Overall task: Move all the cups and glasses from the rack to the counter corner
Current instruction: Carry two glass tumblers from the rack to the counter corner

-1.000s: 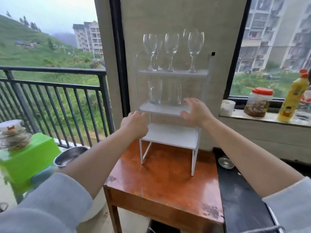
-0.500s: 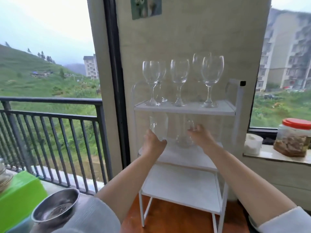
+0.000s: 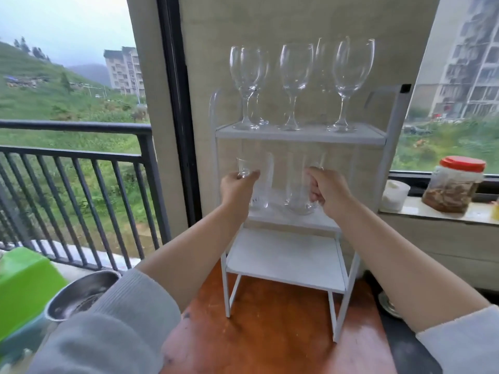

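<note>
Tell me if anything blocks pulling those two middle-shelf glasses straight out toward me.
Nothing visible does. The left hand grips the left tumbler and the right hand holds the handled mug; the front of the rack is open. Only the top shelf sits close above their rims.

White three-tier metal rack (image 3: pixel 299 134) stands upright on the wooden table, against the wall. Top shelf: clear stemmed wine glasses, all upright. One at the left front corner (image 3: pixel 244 76), a second directly behind it, partly overlapped (image 3: pixel 256 76); one at centre (image 3: pixel 295 74); one towards the right front edge (image 3: pixel 351 68), with another behind it, faint (image 3: pixel 322 63). Middle shelf: two clear glass mugs with handles, upright, side by side. Left mug (image 3: pixel 260 182), handle facing left; right mug (image 3: pixel 299 184), handle facing right. Whether their bases touch the shelf cannot be told. Bottom shelf bare.
</note>
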Action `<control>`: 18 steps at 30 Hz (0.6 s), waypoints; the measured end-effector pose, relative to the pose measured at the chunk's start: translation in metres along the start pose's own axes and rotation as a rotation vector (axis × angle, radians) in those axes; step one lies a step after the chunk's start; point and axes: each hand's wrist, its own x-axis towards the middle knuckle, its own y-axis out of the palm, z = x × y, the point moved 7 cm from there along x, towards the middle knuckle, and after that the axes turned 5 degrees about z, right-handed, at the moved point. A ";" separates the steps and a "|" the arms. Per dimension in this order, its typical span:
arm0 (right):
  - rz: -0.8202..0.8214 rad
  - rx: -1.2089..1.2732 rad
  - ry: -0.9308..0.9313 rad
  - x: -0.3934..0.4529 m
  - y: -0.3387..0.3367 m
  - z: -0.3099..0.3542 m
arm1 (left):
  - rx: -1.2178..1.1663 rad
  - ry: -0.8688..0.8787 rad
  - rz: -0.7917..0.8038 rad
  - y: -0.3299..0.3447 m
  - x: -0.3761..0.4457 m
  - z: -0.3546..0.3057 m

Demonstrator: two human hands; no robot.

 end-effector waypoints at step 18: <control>-0.398 0.262 0.018 -0.315 -0.116 -0.050 | -0.037 -0.093 0.354 0.035 -0.220 0.093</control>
